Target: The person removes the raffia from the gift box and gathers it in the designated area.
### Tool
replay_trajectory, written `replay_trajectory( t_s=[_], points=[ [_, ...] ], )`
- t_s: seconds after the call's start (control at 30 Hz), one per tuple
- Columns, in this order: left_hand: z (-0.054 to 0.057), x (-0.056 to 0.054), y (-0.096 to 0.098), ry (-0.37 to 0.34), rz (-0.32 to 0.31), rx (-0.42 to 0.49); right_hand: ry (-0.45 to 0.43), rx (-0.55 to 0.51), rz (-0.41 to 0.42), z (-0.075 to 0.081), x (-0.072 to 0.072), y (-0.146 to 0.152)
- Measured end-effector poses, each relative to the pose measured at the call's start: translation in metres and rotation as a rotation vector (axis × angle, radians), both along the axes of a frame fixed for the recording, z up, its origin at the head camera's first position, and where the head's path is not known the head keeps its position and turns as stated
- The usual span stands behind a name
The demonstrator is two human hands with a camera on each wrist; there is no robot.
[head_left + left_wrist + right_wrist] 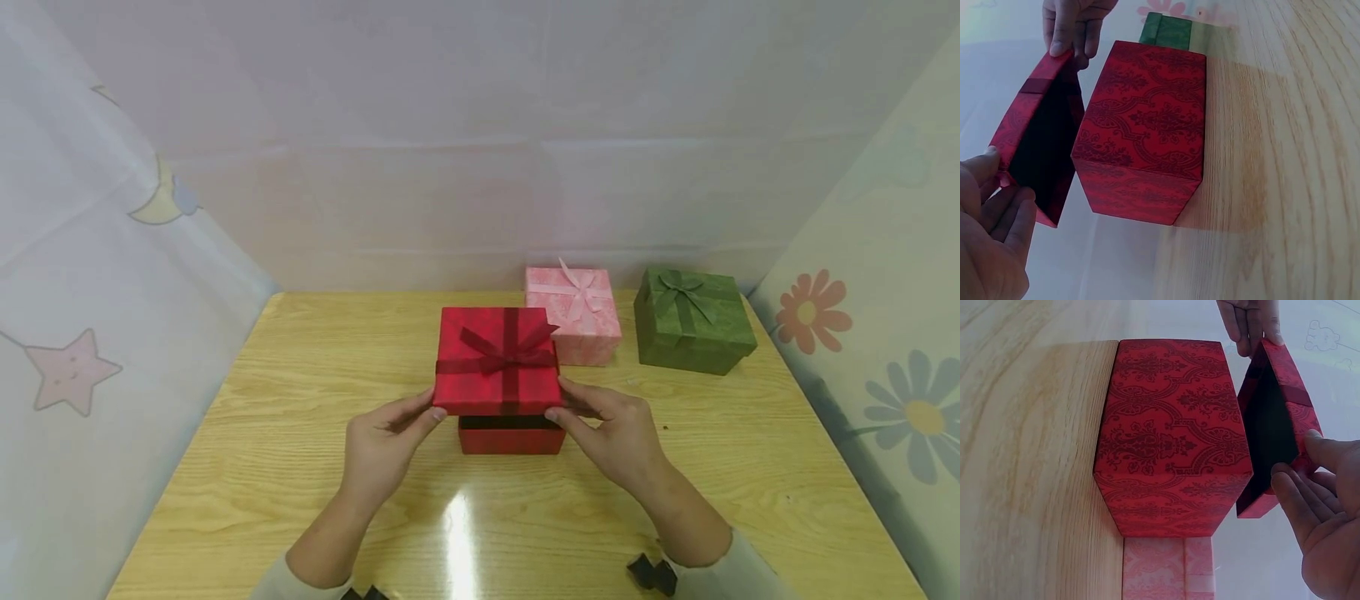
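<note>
A red gift box lid (472, 392) with a dark red ribbon bow is held level between both hands in the head view. My left hand (378, 446) pinches its near left corner, and my right hand (618, 429) pinches the near right corner. Beneath it stands the patterned red box base (512, 440), upright on the table. Both wrist views show a gap between the lid (1016, 125) and the base (1172, 419); the lid's dark inside faces the base. What the base holds is hidden.
Behind and to the right sits a pink gift box (577, 348) with a bow. Farther right, a green gift box (686, 354) stands near the table's (300, 400) back right corner. Cloth hangs behind and on both sides.
</note>
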State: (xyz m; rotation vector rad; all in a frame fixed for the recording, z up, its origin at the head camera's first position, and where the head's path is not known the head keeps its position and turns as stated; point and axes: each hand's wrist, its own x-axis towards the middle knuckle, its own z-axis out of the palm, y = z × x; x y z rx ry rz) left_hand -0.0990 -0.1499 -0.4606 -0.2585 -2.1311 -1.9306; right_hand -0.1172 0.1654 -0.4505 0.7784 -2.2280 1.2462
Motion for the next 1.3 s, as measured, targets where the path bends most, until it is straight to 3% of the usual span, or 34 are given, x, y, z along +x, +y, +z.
replay_trajectory(
  t_s=[0.13,0.4,0.57,0.7,0.87,0.97,1.3],
  points=[
    [0.003,0.001,-0.001,0.033,-0.007,0.035,-0.009,-0.051,0.015,0.001,0.000,-0.002],
    [0.006,0.000,-0.003,0.075,-0.006,-0.035,0.027,-0.061,-0.048,0.006,0.000,-0.005],
    [0.008,-0.001,-0.005,0.157,-0.089,-0.037,0.063,-0.045,-0.049,0.008,0.000,-0.005],
    [0.007,-0.003,-0.007,0.264,-0.172,-0.020,0.078,-0.054,-0.030,0.009,0.000,-0.005],
    [0.004,-0.005,-0.007,0.406,-0.273,0.037,0.108,-0.100,0.022,0.011,0.000,-0.007],
    [0.005,-0.007,-0.007,0.452,-0.312,0.061,0.133,-0.134,0.055,0.011,-0.001,-0.008],
    [0.010,-0.012,-0.008,0.592,-0.338,0.073,0.181,-0.226,0.176,0.009,-0.005,-0.008]
  ],
)
